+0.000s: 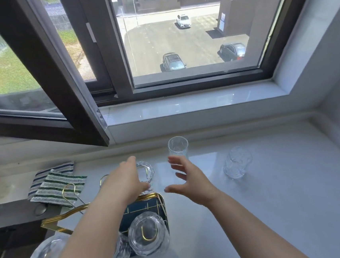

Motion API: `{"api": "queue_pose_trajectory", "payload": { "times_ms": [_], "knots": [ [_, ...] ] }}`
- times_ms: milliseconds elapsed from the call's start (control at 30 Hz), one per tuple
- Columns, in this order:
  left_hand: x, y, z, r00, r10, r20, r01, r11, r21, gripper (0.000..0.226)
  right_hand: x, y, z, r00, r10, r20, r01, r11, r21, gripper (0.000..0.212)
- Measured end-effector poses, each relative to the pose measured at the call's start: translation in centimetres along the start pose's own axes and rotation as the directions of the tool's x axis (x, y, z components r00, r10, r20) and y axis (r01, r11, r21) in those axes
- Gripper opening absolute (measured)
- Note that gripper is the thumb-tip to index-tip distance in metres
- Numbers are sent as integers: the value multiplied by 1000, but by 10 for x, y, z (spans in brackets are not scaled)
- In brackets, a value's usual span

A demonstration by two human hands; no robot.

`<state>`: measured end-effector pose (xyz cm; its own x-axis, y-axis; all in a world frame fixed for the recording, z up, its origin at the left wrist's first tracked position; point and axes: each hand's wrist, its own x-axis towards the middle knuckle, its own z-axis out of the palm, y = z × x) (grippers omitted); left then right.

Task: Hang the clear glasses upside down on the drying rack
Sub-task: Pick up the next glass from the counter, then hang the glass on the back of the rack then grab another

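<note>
Worktop [274,191], white and glossy, fills lower frame below a window. Drying rack [149,203] with gold wires and dark tray sits lower left of centre. Left hand [126,183] rests over an inverted glass on the rack [146,171], fingers loosely on it; firm grasp cannot be told. Right hand [188,181] hovers at centre, fingers spread and released, holding nothing. Upright glass [177,146] stands just beyond it. Another glass [237,162] stands at right. Two inverted glasses [147,234] [45,257] hang at bottom left. Striped cloths [56,184] lie at left.
</note>
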<state>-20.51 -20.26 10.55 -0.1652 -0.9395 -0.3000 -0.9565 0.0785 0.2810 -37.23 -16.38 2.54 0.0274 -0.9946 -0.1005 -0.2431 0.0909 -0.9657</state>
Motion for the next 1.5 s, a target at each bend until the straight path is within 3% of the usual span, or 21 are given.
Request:
{"api": "queue_pose_trajectory", "payload": {
  "times_ms": [100, 200, 333, 433, 600, 800, 900, 1133, 1367, 1500],
  "knots": [
    [-4, 28, 11, 989, 71, -130, -78, 996, -49, 74, -24, 13, -24, 996, 0, -95, 5, 998, 55, 67],
    [-9, 62, 34, 968, 166, -190, -165, 986, 21, 74, -50, 35, -50, 971, 45, -235, -7, 987, 160, 61],
    [-10, 105, 71, 956, 263, -128, -267, 963, -18, 78, -81, 70, -86, 885, 142, -444, -16, 962, 274, 58],
    [-6, 135, 97, 958, 286, -32, -287, 942, -174, 82, -90, 89, -109, 849, 174, -500, -31, 959, 281, 57],
    [13, 166, 137, 955, 283, 84, -219, 870, -441, 90, -83, 111, -137, 841, 199, -504, -88, 968, 234, 64],
    [47, 182, 172, 958, 251, 139, -132, 815, -563, 96, -56, 128, -155, 874, 216, -436, -160, 974, 161, 78],
    [62, 187, 180, 963, 249, 105, -136, 783, -607, 99, -42, 135, -155, 887, 218, -408, -171, 974, 148, 81],
    [76, 193, 186, 968, 251, -5, -193, 729, -656, 83, -17, 140, -150, 884, 232, -405, -210, 973, 98, 92],
    [57, 190, 160, 969, 248, 13, -147, 615, -775, 71, -37, 110, -148, 898, 166, -407, -87, 975, 207, 78],
    [23, 178, 119, 958, 281, -60, -186, 446, -876, 59, -61, 68, -149, 913, 80, -400, 2, 980, 200, 74]
  ]
}}
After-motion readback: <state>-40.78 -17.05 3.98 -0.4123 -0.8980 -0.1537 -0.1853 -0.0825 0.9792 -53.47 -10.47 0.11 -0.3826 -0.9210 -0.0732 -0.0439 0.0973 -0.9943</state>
